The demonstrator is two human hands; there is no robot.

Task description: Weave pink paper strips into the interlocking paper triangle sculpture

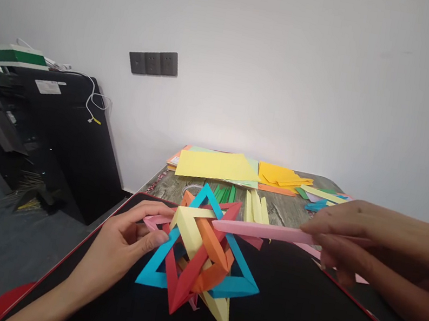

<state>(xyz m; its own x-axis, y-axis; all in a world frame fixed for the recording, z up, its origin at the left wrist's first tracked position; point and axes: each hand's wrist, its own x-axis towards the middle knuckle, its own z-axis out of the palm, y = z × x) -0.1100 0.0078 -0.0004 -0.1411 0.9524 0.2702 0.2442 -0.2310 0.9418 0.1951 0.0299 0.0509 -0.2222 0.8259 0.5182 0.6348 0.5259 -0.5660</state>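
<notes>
left hand (119, 238) grips paper star (193, 266) | right hand (368, 225) pinches pink strip (260, 230) | clear round object (186, 187) behind (contents unclear)

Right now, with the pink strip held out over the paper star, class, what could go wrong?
The pink strip looks long and thin, gripped far from its tip, so it might bend if pushed. Its tip is at the crossing frames of the star, and could snag one. The left hand steadies only one side, so the star may twist.
</notes>
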